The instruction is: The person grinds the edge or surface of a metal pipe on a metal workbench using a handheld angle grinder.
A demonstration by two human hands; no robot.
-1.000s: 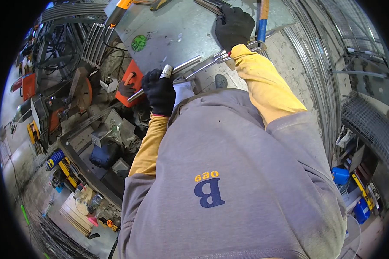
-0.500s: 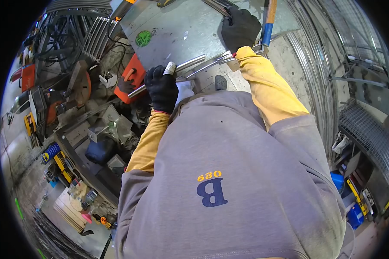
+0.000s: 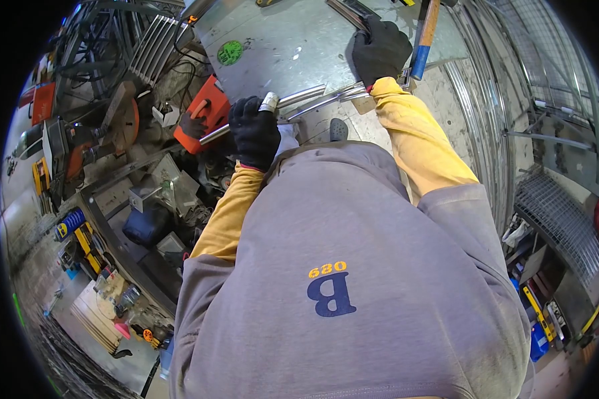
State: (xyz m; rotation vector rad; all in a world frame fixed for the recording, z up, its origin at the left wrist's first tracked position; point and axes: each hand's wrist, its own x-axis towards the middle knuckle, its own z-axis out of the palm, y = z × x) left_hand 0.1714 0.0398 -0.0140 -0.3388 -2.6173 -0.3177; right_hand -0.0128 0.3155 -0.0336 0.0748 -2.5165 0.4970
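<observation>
My left hand [image 3: 254, 134], in a black glove with white wrapping on one finger, is closed around a shiny metal tube [image 3: 301, 96] at the table's near edge. Part of that tube sticks out on the left of my fist. At the far side of the metal table [image 3: 279, 46], my right hand [image 3: 381, 52], also gloved in black, has its fingers curled on a dark metal bar [image 3: 345, 13]; the exact grip is partly hidden. A thinner metal rod [image 3: 326, 100] lies between my hands. Right of my right hand is a hammer [image 3: 425, 43] with a wood and blue handle.
An orange-red tool case [image 3: 209, 110] sits left of my left hand. Farther left are a cut-off saw [image 3: 123, 120] and a scrap-filled bin [image 3: 146, 223]. Long metal profiles [image 3: 476, 113] lie along the right, near a wire mesh basket [image 3: 566, 219].
The view has shifted slightly, so the table and both hands appear a little to the right. Both hands keep nearly the same place on the metal pieces.
</observation>
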